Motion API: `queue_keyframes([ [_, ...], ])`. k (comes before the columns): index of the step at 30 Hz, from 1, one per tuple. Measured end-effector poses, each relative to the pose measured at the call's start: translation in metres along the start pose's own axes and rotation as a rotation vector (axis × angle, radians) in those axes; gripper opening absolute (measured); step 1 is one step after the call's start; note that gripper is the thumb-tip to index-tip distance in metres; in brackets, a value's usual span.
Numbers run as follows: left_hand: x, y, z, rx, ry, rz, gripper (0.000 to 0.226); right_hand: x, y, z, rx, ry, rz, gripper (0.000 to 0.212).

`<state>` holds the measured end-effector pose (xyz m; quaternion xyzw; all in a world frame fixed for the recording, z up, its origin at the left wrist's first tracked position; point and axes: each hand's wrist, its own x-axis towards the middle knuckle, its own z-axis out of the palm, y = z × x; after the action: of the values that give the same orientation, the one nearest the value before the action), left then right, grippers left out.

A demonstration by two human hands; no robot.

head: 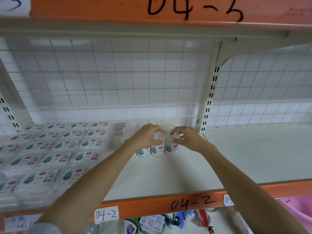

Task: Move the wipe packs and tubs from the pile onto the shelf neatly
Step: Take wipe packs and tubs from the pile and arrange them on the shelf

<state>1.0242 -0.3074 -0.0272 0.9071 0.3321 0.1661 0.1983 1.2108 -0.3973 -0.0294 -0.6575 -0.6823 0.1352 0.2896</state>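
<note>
Below the orange shelf edge (152, 206), marked "04-2" by hand, assorted packaged goods (152, 222) and part of a pink bin (298, 211) are seen on a lower level. On the pale shelf (236, 157) itself, flat wipe packs (55, 157) are laid in rows at the left, label side up, their long axes running left to right. Further in, white cylindrical tubs (157, 150) are stood upright in a row, each bearing a green cartoon figure and a red mark. The left hand (146, 137) is curled around the crinkled clear top of one tub, and the right hand (187, 138) is closed on the top of the neighbouring tub (171, 148). More tubs, blurred, are glimpsed behind. At the back, a white wire grid (118, 78) is mounted.
</note>
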Motion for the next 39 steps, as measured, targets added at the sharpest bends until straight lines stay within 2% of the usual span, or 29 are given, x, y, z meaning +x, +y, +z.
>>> queue_keyframes([
  [6,-0.001,-0.002,0.002,-0.015,0.014,-0.001,0.048,-0.001,0.002,0.003,0.041,0.001,-0.001,0.019],
  [12,-0.003,0.0,0.003,0.021,0.016,0.007,0.046,-0.01,-0.001,0.01,0.053,-0.014,0.031,0.033],
  [15,-0.012,0.004,-0.004,-0.019,0.072,0.01,0.05,-0.02,-0.01,0.013,0.026,0.065,0.022,0.041],
  [19,-0.037,0.003,-0.028,-0.05,0.171,0.071,0.04,-0.047,-0.034,0.025,0.059,0.259,-0.003,0.035],
  [22,-0.068,-0.007,-0.053,-0.055,0.212,0.096,0.034,-0.064,-0.052,0.049,0.068,0.258,-0.064,0.03],
  [25,-0.109,-0.019,-0.081,-0.116,0.309,0.074,0.026,-0.074,-0.068,0.071,0.081,0.194,-0.103,0.04],
  [27,-0.14,-0.031,-0.094,-0.179,0.433,0.027,0.019,-0.077,-0.081,0.083,0.112,0.178,-0.135,0.039],
  [29,-0.174,-0.046,-0.101,-0.269,0.578,-0.065,0.016,-0.083,-0.094,0.096,0.205,0.159,-0.131,0.025],
  [31,-0.209,-0.058,-0.102,-0.325,0.733,-0.182,0.014,-0.088,-0.11,0.109,0.326,0.117,-0.124,0.021],
  [34,-0.26,-0.062,-0.089,-0.37,0.939,-0.337,0.013,-0.096,-0.136,0.129,0.528,-0.012,-0.054,0.024],
  [36,-0.284,-0.065,-0.073,-0.375,1.075,-0.454,0.017,-0.098,-0.155,0.144,0.621,-0.126,-0.009,0.034],
  [37,-0.291,-0.069,-0.066,-0.385,1.098,-0.523,0.023,-0.098,-0.165,0.152,0.651,-0.176,0.006,0.041],
  [39,-0.297,-0.075,-0.054,-0.444,1.03,-0.643,0.034,-0.097,-0.186,0.167,0.701,-0.249,0.037,0.052],
])
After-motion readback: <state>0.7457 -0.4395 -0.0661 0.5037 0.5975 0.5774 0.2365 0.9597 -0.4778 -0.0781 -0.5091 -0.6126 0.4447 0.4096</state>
